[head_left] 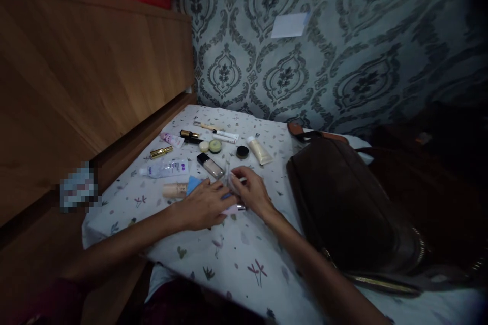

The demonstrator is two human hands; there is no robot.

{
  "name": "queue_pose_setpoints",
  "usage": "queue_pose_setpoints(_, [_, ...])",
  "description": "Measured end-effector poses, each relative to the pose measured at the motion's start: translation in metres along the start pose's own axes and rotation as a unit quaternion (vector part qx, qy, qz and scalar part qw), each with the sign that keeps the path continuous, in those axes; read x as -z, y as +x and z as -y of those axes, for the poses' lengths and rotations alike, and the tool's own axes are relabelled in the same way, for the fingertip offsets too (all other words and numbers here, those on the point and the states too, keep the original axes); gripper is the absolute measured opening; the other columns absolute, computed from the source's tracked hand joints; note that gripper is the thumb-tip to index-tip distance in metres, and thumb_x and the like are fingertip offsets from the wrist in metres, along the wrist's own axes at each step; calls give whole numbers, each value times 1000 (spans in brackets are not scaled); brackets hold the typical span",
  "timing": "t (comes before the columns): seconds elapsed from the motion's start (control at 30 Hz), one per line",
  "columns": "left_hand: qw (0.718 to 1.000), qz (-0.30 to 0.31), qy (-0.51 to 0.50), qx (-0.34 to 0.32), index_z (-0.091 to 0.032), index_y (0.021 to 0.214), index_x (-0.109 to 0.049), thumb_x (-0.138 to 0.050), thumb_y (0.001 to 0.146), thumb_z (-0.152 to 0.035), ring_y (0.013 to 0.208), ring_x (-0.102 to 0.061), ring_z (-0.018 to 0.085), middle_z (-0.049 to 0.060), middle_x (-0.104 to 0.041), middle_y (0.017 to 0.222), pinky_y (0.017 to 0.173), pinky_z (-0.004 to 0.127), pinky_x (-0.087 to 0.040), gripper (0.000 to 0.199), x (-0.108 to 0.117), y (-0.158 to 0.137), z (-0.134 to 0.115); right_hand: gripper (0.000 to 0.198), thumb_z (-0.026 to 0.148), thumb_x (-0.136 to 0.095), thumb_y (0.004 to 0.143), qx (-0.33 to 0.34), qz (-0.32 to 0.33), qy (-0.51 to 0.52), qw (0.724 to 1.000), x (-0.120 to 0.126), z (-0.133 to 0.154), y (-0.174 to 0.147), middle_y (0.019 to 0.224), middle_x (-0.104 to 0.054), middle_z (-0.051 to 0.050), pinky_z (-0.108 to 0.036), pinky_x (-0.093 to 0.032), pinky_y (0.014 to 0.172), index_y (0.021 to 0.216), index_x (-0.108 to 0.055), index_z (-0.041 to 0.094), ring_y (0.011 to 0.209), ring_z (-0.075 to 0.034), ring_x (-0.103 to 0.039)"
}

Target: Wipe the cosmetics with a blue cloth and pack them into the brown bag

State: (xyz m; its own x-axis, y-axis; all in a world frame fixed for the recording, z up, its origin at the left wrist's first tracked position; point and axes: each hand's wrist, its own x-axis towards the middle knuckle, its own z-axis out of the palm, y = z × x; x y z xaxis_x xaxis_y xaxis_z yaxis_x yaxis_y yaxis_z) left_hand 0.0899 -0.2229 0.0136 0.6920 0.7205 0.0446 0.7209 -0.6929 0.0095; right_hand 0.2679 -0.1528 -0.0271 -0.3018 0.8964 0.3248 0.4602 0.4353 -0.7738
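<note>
My left hand (204,205) lies palm down with fingers stretched out over a soft packet with a blue end (193,184); most of the packet is hidden under it. A pale pink, silver-ended item (232,209) shows past its fingertips. Close beside it, my right hand (249,190) is closed in a pinch on a thin white tissue (230,179). Left of the packet lies a beige tube (174,190). Just beyond my hands is a square glass foundation bottle with a black cap (211,165). A clear bottle (168,168) rests farther left.
Small jars (215,146), a black round pot (242,152), a cream tube (260,150), a gold lipstick tube (161,152) and slim pencils lie on the patterned cloth (236,269). A dark brown bag (343,203) occupies the right side. A wooden cabinet (95,61) borders the left; patterned wallpaper rises behind.
</note>
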Motion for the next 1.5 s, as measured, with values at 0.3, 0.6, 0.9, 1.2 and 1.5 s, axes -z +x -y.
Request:
queue_pose_setpoints(0.3, [999, 24, 11, 20, -32, 135, -48, -57, 92, -22, 121, -50, 28, 6, -60, 131, 95, 43, -40, 45, 6, -28, 36, 35, 28, -67, 83, 0, 121, -178, 976, -34, 15, 45, 106, -66, -10, -32, -45, 84, 117, -62, 19, 103, -25, -59])
queue_pose_setpoints(0.6, [987, 3, 74, 141, -20, 135, -49, -45, 98, -20, 120, -49, 30, 13, -55, 135, 96, 43, -41, 37, 5, -22, 71, 38, 25, -64, 80, -35, 36, -168, 984, -8, -8, 3, 105, -69, -10, -36, -47, 86, 118, -65, 17, 98, -26, -61])
queue_pose_setpoints(0.9, [967, -176, 17, 186, -16, 120, -57, -36, 103, -33, 104, -54, 26, 11, -59, 108, 87, 39, -49, 32, 6, 3, 74, 34, 30, -60, 84, -34, 8, -139, 990, 10, -10, -45, 106, -67, -10, -39, -48, 87, 116, -65, 17, 96, -25, -59])
queue_pose_setpoints(1.2, [988, -146, -28, -32, -14, 114, -61, -35, 104, -32, 99, -59, 24, 10, -67, 102, 92, 40, -44, 33, -40, 63, 27, 22, 28, -56, 88, -14, 17, -219, 976, 4, -10, -43, 98, -62, -10, -38, -46, 84, 105, -64, 16, 94, -26, -55])
queue_pose_setpoints(1.5, [961, -181, -199, 62, -19, 105, -62, -33, 103, -37, 100, -60, 22, 7, -67, 102, 92, 35, -46, 34, -42, 65, 58, 29, 33, -57, 86, -21, 2, -135, 991, 13, -12, -47, 97, -64, -11, -40, -45, 86, 107, -66, 16, 93, -26, -56])
